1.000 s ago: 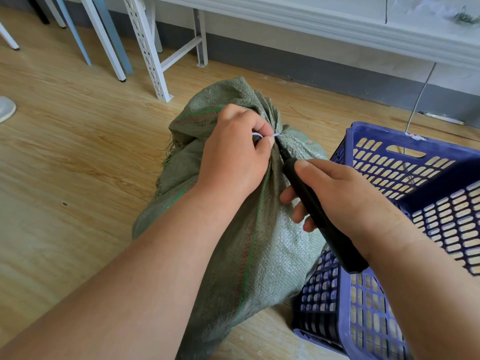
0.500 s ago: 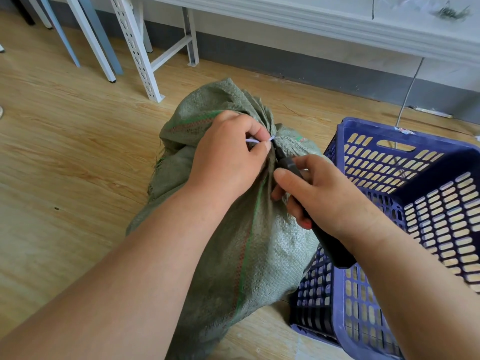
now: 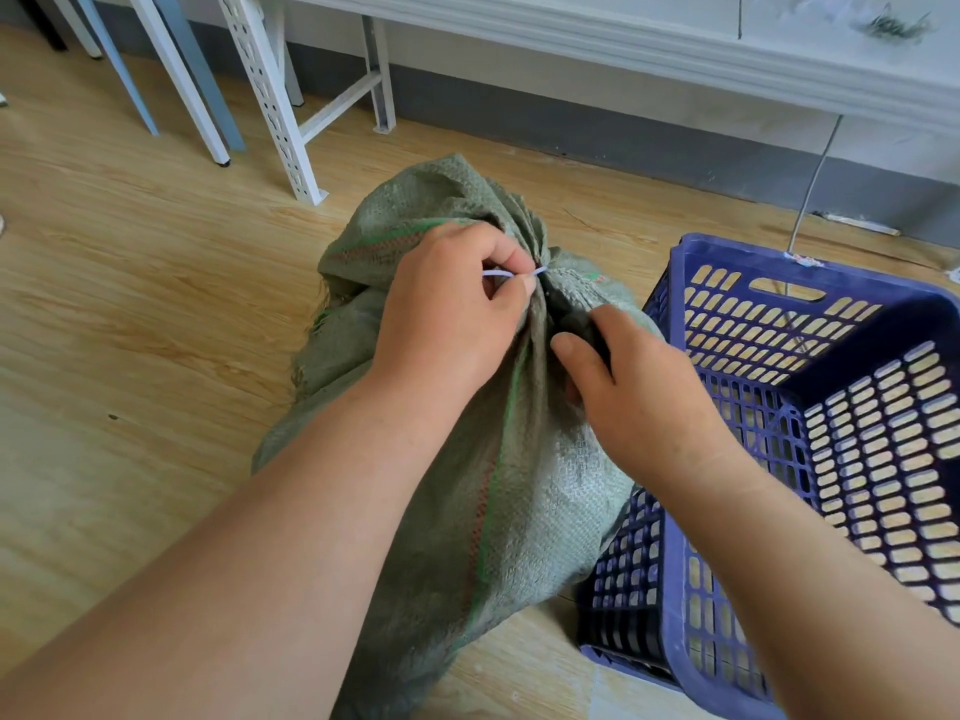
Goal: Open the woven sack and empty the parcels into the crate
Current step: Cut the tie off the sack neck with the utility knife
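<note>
A grey-green woven sack [image 3: 519,485] with a red and green stripe stands on the wooden floor, its neck bunched and tied with a white cable tie [image 3: 511,273]. My left hand [image 3: 447,309] pinches the tie's loose end at the neck. My right hand [image 3: 634,392] grips a black tool [image 3: 576,324] whose tip is pressed in at the neck just below the tie; most of the tool is hidden under the hand. A blue perforated plastic crate [image 3: 779,283] stands right of the sack, touching it. No parcels show.
White slotted metal frame legs [image 3: 270,96] stand on the floor behind the sack on the left. A grey skirting and white ledge [image 3: 623,44] run along the back wall, and a thin cable [image 3: 813,179] hangs down behind the crate.
My right hand has slid up the black tool toward the sack's neck, so the long handle seen earlier is now covered. My left hand keeps its pinch on the tie.
</note>
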Demonstrator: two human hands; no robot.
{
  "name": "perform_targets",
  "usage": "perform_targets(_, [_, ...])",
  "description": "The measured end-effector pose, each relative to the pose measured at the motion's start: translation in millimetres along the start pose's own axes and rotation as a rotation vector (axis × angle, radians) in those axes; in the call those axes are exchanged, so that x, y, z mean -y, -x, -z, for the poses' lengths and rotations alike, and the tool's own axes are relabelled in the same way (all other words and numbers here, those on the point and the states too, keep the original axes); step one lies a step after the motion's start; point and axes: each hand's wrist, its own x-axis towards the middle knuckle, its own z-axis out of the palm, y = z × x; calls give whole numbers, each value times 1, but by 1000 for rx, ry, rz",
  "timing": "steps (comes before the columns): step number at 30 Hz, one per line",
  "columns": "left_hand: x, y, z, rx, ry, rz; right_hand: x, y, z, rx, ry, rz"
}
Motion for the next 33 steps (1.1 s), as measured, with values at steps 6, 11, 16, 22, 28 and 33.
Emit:
perform_targets(6, [-3,2,-7,2,-37,-34,-1,0,3,-30,46,-16])
perform_targets(11, [-2,0,-5,-23,-76,-18,2,-2,7,-19,78,21])
perform_targets(16, [-3,-1,-6,-47,-73,9,2,0,9,-7,119,26])
perform_targets(22, [-6,2,-12,-32,-60,-6,0,-4,10,-8,177,18])
perform_targets(28, [-4,0,-10,-55,-41,-2,-1,0,11,-11,239,33])
perform_targets(33, [-5,-1,-9,-59,-63,10,-1,2,12,-26,250,46])
